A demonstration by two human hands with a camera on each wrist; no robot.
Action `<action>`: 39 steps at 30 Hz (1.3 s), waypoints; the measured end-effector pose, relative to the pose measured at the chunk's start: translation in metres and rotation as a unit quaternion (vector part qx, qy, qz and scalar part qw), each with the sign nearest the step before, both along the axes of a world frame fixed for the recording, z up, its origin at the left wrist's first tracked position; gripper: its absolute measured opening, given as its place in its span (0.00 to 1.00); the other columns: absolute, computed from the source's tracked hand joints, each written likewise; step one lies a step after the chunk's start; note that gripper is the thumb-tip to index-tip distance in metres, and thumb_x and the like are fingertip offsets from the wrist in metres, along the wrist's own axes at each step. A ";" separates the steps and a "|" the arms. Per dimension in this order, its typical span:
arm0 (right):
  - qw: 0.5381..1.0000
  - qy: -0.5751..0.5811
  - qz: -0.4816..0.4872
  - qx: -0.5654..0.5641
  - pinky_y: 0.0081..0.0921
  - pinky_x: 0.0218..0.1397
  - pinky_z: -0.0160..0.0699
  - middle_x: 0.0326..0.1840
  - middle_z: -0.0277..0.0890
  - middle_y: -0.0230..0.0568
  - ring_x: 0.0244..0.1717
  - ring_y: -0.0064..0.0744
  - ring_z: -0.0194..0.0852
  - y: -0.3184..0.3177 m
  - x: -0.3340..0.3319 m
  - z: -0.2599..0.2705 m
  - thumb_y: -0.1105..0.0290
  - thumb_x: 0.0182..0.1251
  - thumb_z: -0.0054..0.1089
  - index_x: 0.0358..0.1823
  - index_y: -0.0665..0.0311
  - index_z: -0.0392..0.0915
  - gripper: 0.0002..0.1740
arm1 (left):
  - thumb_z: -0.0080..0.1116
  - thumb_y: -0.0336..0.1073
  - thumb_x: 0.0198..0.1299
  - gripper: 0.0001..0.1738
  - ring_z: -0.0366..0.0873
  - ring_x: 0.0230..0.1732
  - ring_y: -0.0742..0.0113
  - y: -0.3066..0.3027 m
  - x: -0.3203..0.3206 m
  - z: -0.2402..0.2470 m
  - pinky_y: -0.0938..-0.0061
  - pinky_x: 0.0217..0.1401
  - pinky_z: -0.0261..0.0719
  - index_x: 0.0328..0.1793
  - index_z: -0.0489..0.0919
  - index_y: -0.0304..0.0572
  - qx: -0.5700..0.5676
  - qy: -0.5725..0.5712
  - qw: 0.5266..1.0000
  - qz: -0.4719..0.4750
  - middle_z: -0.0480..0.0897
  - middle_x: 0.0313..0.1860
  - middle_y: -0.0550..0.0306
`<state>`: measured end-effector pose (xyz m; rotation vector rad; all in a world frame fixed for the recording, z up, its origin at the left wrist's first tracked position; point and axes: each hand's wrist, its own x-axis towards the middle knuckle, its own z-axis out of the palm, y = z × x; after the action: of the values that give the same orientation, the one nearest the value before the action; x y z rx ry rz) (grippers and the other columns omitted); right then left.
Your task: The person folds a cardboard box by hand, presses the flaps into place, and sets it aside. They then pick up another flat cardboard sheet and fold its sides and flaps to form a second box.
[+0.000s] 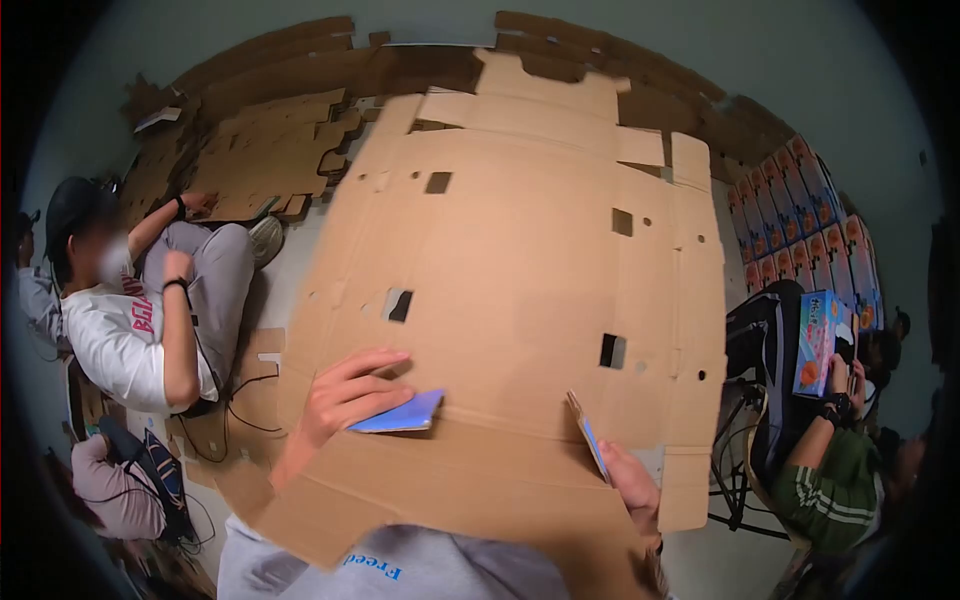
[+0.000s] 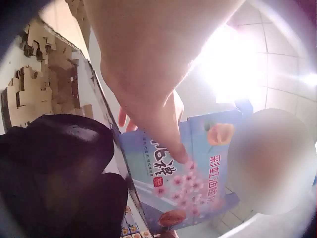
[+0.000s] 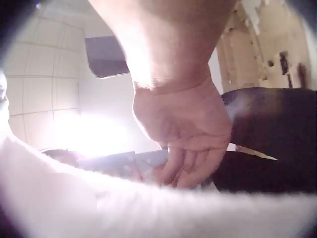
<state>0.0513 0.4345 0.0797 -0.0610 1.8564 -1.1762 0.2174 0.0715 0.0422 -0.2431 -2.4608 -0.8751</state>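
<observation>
One smooth, creased brown cardboard sheet (image 1: pixel 510 270) (four squarish holes pierce it) spans before one grey sweatshirt (image 1: pixel 440 565); two blue-faced flaps (image 1: pixel 405 414) stand folded, the left hand (image 1: pixel 355 398) pinching one, the right hand (image 1: pixel 630 478) gripping the other.

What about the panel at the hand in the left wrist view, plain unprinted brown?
No, the panel touching the left hand is mainly blue, printed with pink blossoms and lettering.
</observation>
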 end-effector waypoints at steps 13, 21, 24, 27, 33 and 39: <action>0.985 0.042 -0.127 -0.114 0.30 0.51 0.83 0.57 0.79 0.46 0.53 0.34 0.82 0.078 -0.075 -0.128 0.61 0.81 0.60 0.70 0.64 0.75 0.23 | 0.76 0.52 0.60 0.43 0.65 0.86 0.41 0.006 -0.038 0.006 0.40 0.89 0.45 0.80 0.72 0.53 0.227 -0.145 0.963 0.012 0.79 0.78 0.50; 0.721 0.685 -0.104 0.002 0.31 0.47 0.80 0.46 0.82 0.41 0.43 0.34 0.82 0.058 -0.091 -0.039 0.66 0.72 0.71 0.73 0.64 0.71 0.31 | 0.70 0.54 0.64 0.38 0.67 0.84 0.41 -0.009 -0.052 0.031 0.43 0.90 0.45 0.77 0.77 0.50 0.249 -0.154 0.956 -0.022 0.80 0.77 0.52; 0.743 0.663 -0.088 0.011 0.29 0.42 0.74 0.41 0.77 0.39 0.38 0.30 0.76 0.048 -0.095 -0.005 0.70 0.72 0.69 0.74 0.67 0.69 0.32 | 0.65 0.47 0.69 0.30 0.71 0.82 0.44 -0.017 -0.055 0.028 0.43 0.88 0.51 0.77 0.77 0.55 0.187 -0.166 0.968 -0.026 0.82 0.75 0.55; 0.739 0.643 -0.193 -0.062 0.27 0.43 0.72 0.36 0.76 0.40 0.37 0.29 0.75 -0.005 -0.075 0.029 0.72 0.70 0.69 0.67 0.69 0.76 0.26 | 0.63 0.47 0.71 0.30 0.72 0.82 0.45 -0.027 -0.061 0.013 0.42 0.87 0.52 0.78 0.76 0.56 0.126 -0.164 0.978 -0.038 0.82 0.75 0.56; 0.767 0.577 0.216 -0.179 0.22 0.24 0.72 0.15 0.77 0.33 0.17 0.29 0.81 -0.037 -0.085 0.090 0.47 0.84 0.44 0.33 0.66 0.89 0.34 | 0.58 0.45 0.74 0.28 0.72 0.81 0.45 -0.043 -0.065 -0.031 0.41 0.86 0.55 0.79 0.73 0.58 -0.008 -0.118 0.991 -0.068 0.82 0.75 0.57; 0.796 0.486 0.338 -0.122 0.32 0.20 0.74 0.16 0.76 0.34 0.16 0.38 0.79 -0.104 -0.086 0.111 0.67 0.74 0.63 0.30 0.63 0.87 0.13 | 0.54 0.34 0.75 0.27 0.76 0.79 0.50 -0.027 -0.074 -0.025 0.43 0.83 0.60 0.79 0.72 0.62 0.024 -0.083 0.995 -0.046 0.83 0.73 0.62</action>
<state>-0.0351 0.3309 0.1910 -1.6088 2.1600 -0.8772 0.1431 0.0449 0.0167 -0.2778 -2.5936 -1.0298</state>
